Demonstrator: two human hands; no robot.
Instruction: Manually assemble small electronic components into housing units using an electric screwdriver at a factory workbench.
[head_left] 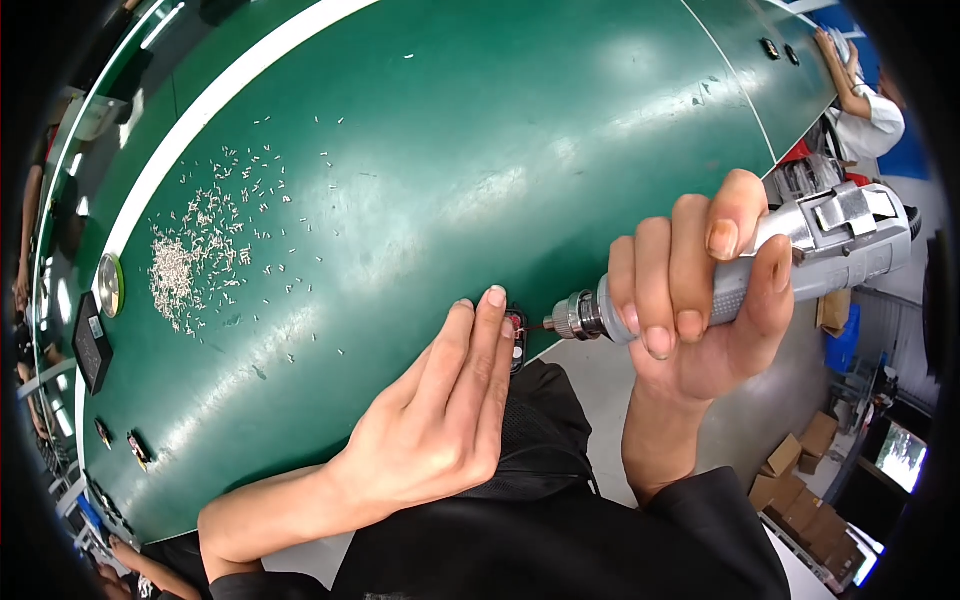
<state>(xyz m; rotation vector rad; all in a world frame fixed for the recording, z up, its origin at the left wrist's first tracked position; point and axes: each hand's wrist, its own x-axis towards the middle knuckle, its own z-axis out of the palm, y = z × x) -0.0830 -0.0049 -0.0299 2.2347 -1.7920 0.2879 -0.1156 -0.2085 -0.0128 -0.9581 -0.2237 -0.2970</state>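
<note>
My right hand (700,290) is wrapped round a grey electric screwdriver (820,262), which lies almost level and points left. Its thin reddish bit ends at a small black oblong device (518,342) with a red part inside, at the near edge of the green table. Along the left side of that device, my left hand (440,400) presses its long straight fingers together, holding it in place. The thumb is out of sight, and the fingers cover part of the device.
Small silvery screws (175,272) lie heaped and scattered on the green table (430,160). Near its left rim are a round tin (110,285), a black box (92,345) and small devices (137,450). A co-worker's arm (845,80) rests at the far right. Cardboard boxes (800,500) stand lower right.
</note>
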